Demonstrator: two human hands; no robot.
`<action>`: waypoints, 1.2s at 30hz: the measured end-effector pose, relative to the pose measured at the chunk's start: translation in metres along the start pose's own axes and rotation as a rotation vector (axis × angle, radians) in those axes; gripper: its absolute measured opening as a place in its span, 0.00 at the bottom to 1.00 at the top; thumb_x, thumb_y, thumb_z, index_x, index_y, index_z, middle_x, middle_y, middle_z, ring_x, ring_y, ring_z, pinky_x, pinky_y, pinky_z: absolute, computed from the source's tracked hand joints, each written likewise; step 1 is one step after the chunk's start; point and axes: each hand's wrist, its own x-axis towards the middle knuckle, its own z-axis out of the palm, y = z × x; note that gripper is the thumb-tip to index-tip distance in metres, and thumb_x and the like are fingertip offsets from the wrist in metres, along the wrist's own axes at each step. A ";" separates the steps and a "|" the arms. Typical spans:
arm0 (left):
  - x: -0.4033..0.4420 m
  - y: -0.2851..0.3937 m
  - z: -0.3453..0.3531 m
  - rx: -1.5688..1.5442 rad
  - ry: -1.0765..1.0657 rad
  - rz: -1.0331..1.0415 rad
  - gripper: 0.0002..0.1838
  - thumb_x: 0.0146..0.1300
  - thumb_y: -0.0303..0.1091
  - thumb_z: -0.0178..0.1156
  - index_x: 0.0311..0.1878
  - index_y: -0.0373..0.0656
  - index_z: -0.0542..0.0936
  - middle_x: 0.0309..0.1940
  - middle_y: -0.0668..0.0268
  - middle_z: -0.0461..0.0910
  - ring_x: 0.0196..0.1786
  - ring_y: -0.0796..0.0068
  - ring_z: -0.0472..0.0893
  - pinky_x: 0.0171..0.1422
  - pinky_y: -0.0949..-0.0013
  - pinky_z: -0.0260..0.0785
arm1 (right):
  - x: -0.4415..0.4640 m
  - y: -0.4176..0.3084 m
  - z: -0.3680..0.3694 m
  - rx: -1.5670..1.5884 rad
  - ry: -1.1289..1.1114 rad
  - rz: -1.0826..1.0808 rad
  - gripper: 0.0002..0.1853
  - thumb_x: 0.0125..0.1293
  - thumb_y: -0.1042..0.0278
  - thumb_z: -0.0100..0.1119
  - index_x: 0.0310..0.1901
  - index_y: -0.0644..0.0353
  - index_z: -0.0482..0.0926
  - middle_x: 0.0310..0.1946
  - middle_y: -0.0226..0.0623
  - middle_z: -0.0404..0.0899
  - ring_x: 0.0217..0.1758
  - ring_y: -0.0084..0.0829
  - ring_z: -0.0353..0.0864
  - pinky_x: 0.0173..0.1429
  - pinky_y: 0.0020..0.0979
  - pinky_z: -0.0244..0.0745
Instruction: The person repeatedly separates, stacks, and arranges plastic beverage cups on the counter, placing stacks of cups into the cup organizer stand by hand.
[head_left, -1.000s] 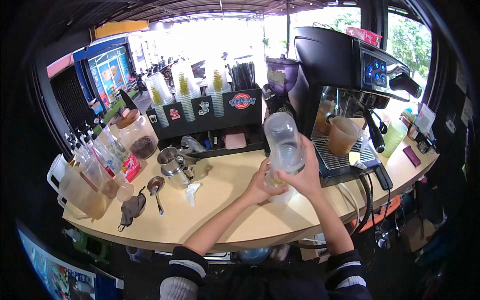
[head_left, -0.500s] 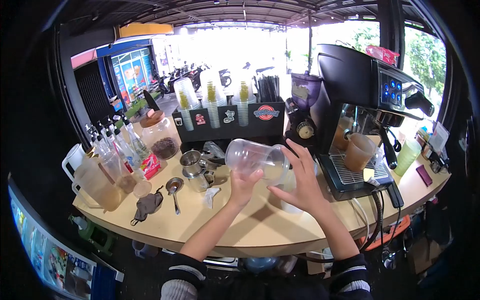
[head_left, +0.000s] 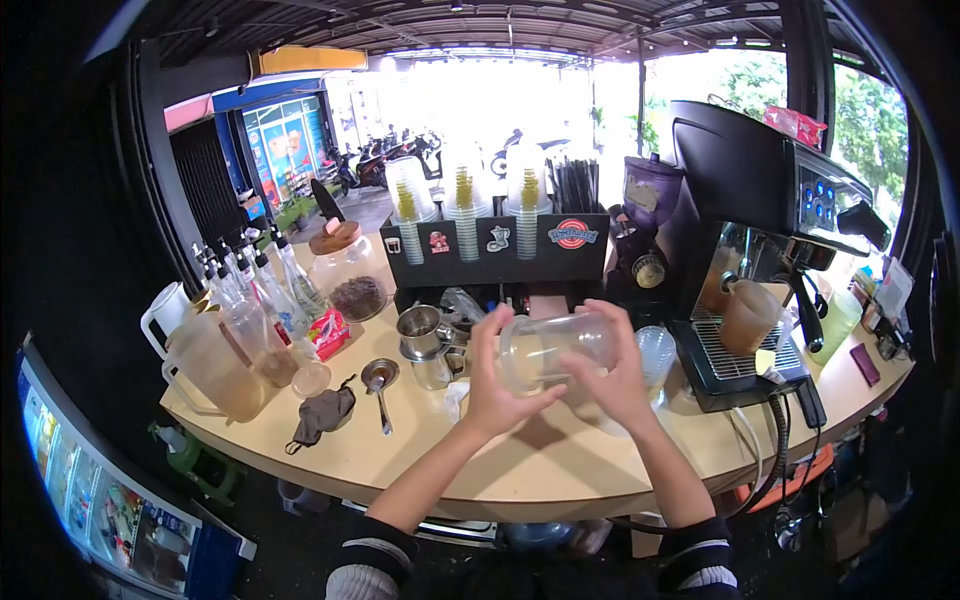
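Observation:
A clear plastic cup (head_left: pixel 556 345) is held on its side above the counter, between my two hands. My left hand (head_left: pixel 497 385) curls around its left end, with the thumb underneath. My right hand (head_left: pixel 617 378) grips the right end, fingers over the top and thumb across the near side. Just to the right, another clear cup (head_left: pixel 655 355) stands on the counter, partly behind my right hand. Left of my hands are a metal cup (head_left: pixel 422 328) on top of a metal pitcher (head_left: pixel 432 371) and a crumpled white tissue (head_left: pixel 454 400).
An espresso machine (head_left: pixel 745 170) stands on the right, with a brown-tinted jug (head_left: pixel 750 318) on its drip tray. Stacked cups (head_left: pixel 465 195) fill a black holder (head_left: pixel 440 268) at the back. Pump bottles (head_left: pixel 290 285), a pitcher (head_left: pixel 215 370) and a spoon (head_left: pixel 384 412) are on the left.
My right hand has closed on the cup's right end, and my left hand has shifted to its left end. The cup has moved slightly right and down in view. The camera view has shifted slightly.

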 end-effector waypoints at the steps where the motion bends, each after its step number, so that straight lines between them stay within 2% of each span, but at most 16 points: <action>1: 0.002 -0.002 -0.005 -0.207 0.074 -0.071 0.59 0.34 0.44 0.77 0.69 0.41 0.52 0.61 0.54 0.62 0.64 0.58 0.63 0.69 0.56 0.54 | 0.002 0.002 0.002 0.001 0.001 0.001 0.33 0.51 0.69 0.68 0.58 0.59 0.64 0.52 0.38 0.70 0.55 0.31 0.71 0.57 0.31 0.69; 3: 0.003 -0.015 -0.017 -0.277 -0.002 -0.184 0.61 0.36 0.41 0.77 0.70 0.41 0.47 0.66 0.54 0.57 0.69 0.59 0.58 0.72 0.57 0.49 | 0.007 0.014 0.001 0.309 0.031 0.127 0.30 0.55 0.71 0.65 0.59 0.58 0.64 0.51 0.35 0.70 0.54 0.27 0.71 0.56 0.30 0.69; 6: 0.010 -0.023 -0.027 -0.655 -0.191 -0.320 0.58 0.39 0.32 0.76 0.70 0.40 0.47 0.67 0.54 0.56 0.69 0.62 0.58 0.71 0.59 0.54 | 0.011 0.019 0.014 0.464 0.011 0.189 0.27 0.61 0.70 0.60 0.61 0.58 0.62 0.51 0.35 0.69 0.56 0.28 0.71 0.54 0.32 0.74; 11: 0.012 -0.029 -0.044 -0.629 -0.130 -0.376 0.57 0.38 0.31 0.76 0.69 0.41 0.49 0.66 0.55 0.55 0.67 0.62 0.61 0.69 0.59 0.58 | 0.021 0.017 0.030 0.529 -0.013 0.302 0.29 0.64 0.68 0.57 0.64 0.57 0.58 0.54 0.37 0.67 0.57 0.30 0.72 0.53 0.37 0.78; 16: 0.009 -0.040 -0.057 -0.597 -0.048 -0.367 0.55 0.37 0.31 0.77 0.67 0.43 0.51 0.65 0.56 0.55 0.67 0.61 0.61 0.68 0.55 0.58 | 0.026 0.021 0.054 0.589 0.019 0.463 0.30 0.63 0.67 0.58 0.63 0.54 0.56 0.56 0.39 0.67 0.59 0.31 0.71 0.50 0.31 0.77; 18: 0.009 -0.043 -0.064 -0.383 -0.084 -0.286 0.58 0.35 0.32 0.78 0.67 0.42 0.49 0.65 0.56 0.54 0.67 0.61 0.60 0.69 0.56 0.57 | 0.030 0.027 0.062 0.551 0.014 0.468 0.29 0.63 0.66 0.59 0.62 0.54 0.56 0.56 0.39 0.67 0.57 0.31 0.72 0.48 0.30 0.77; 20: 0.010 -0.050 -0.072 -0.348 -0.129 -0.254 0.59 0.34 0.33 0.78 0.67 0.43 0.48 0.65 0.55 0.54 0.68 0.60 0.59 0.70 0.55 0.55 | 0.035 0.031 0.069 0.515 0.009 0.472 0.29 0.62 0.66 0.60 0.61 0.54 0.57 0.57 0.38 0.66 0.56 0.30 0.73 0.47 0.30 0.77; 22: 0.015 -0.056 -0.084 -0.314 -0.173 -0.214 0.60 0.33 0.35 0.79 0.68 0.43 0.47 0.66 0.55 0.53 0.68 0.60 0.59 0.71 0.55 0.53 | 0.043 0.033 0.075 0.547 0.036 0.418 0.31 0.59 0.69 0.63 0.60 0.55 0.58 0.56 0.37 0.65 0.52 0.28 0.73 0.46 0.29 0.76; 23: 0.018 -0.058 -0.091 -0.335 -0.151 -0.213 0.57 0.37 0.36 0.77 0.67 0.43 0.49 0.66 0.56 0.53 0.68 0.60 0.59 0.71 0.55 0.52 | 0.048 0.033 0.079 0.547 0.032 0.412 0.31 0.59 0.69 0.63 0.60 0.55 0.58 0.56 0.37 0.65 0.52 0.28 0.73 0.46 0.29 0.76; 25: 0.024 -0.066 -0.105 -0.355 -0.127 -0.207 0.53 0.41 0.37 0.76 0.67 0.42 0.52 0.66 0.57 0.53 0.68 0.60 0.60 0.71 0.55 0.52 | 0.057 0.032 0.086 0.488 0.056 0.202 0.33 0.55 0.74 0.66 0.60 0.55 0.58 0.55 0.35 0.65 0.51 0.27 0.72 0.46 0.27 0.76; 26: 0.026 -0.072 -0.113 -0.382 -0.092 -0.280 0.50 0.44 0.37 0.73 0.67 0.42 0.52 0.67 0.58 0.53 0.68 0.60 0.60 0.70 0.56 0.52 | 0.063 0.030 0.088 0.457 0.058 0.196 0.36 0.53 0.77 0.67 0.60 0.55 0.58 0.54 0.36 0.65 0.54 0.27 0.70 0.50 0.28 0.75; 29: 0.039 -0.092 -0.128 -0.393 -0.005 -0.362 0.39 0.55 0.33 0.65 0.67 0.42 0.54 0.66 0.60 0.57 0.67 0.63 0.61 0.68 0.57 0.54 | 0.080 0.010 0.100 0.401 0.021 0.156 0.36 0.52 0.78 0.67 0.61 0.56 0.56 0.55 0.37 0.64 0.57 0.28 0.69 0.55 0.30 0.73; 31: 0.054 -0.106 -0.137 -0.361 0.038 -0.410 0.37 0.57 0.33 0.64 0.66 0.42 0.55 0.65 0.60 0.58 0.66 0.64 0.62 0.67 0.59 0.55 | 0.098 0.014 0.109 0.365 0.001 0.123 0.38 0.52 0.78 0.67 0.62 0.57 0.55 0.55 0.39 0.63 0.59 0.29 0.67 0.58 0.32 0.72; 33: 0.072 -0.131 -0.143 -0.385 0.120 -0.375 0.34 0.58 0.35 0.63 0.65 0.42 0.57 0.63 0.60 0.60 0.63 0.66 0.65 0.64 0.61 0.59 | 0.130 0.014 0.122 0.356 -0.021 -0.043 0.39 0.52 0.76 0.68 0.62 0.57 0.55 0.56 0.39 0.62 0.60 0.31 0.67 0.59 0.34 0.71; 35: 0.093 -0.147 -0.154 -0.353 0.160 -0.343 0.33 0.59 0.35 0.63 0.64 0.41 0.58 0.63 0.60 0.61 0.62 0.66 0.66 0.62 0.62 0.61 | 0.166 -0.005 0.134 0.136 -0.038 -0.171 0.39 0.51 0.75 0.68 0.62 0.57 0.55 0.57 0.40 0.62 0.61 0.32 0.66 0.60 0.37 0.71; 36: 0.103 -0.157 -0.158 -0.347 0.162 -0.338 0.33 0.59 0.35 0.63 0.64 0.41 0.58 0.63 0.60 0.61 0.62 0.66 0.66 0.62 0.62 0.61 | 0.187 -0.004 0.143 0.149 -0.031 -0.221 0.38 0.50 0.72 0.69 0.61 0.58 0.58 0.55 0.44 0.63 0.61 0.37 0.66 0.62 0.39 0.67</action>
